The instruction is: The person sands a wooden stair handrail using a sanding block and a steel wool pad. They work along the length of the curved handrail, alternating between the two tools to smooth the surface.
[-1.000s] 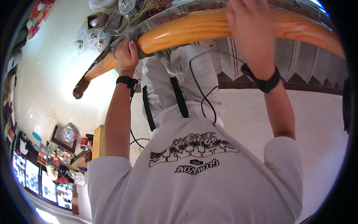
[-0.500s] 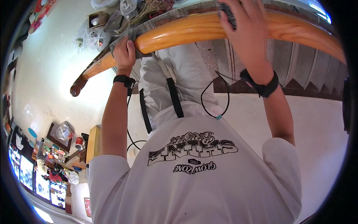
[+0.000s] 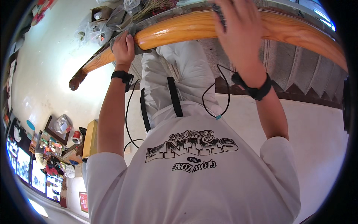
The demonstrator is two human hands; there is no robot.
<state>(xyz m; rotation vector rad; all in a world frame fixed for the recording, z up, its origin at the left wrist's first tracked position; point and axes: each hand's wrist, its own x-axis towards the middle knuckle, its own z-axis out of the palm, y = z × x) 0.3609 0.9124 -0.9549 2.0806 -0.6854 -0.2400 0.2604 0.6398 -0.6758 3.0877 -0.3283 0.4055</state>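
Observation:
A glossy orange-brown wooden handrail [image 3: 179, 28] arches across the top of the view, ending in a dark rounded tip at the left. My left hand [image 3: 123, 50] is closed round the rail, gripping a dark grey cloth [image 3: 136, 45] that wraps it. Farther right, my right hand [image 3: 241, 37] lies across the rail. Beneath its thumb side shows a dark, rough-textured pad [image 3: 219, 16], pressed against the wood; most of it is covered by the hand. The fingertips run out at the upper edge. Black bands circle both wrists.
Grey stair steps [image 3: 298, 67] run below the rail at the right. Beyond it lie plastic bags [image 3: 97, 33], an open box [image 3: 100, 15] and dried stalks [image 3: 151, 9]. A black cable [image 3: 228, 93] loops near my waist. Cluttered shelves [image 3: 56, 149] stand lower left.
My right hand has shifted a little left along the rail, with the dark pad under it. My left hand keeps its hold on the cloth, and the view has shifted slightly.

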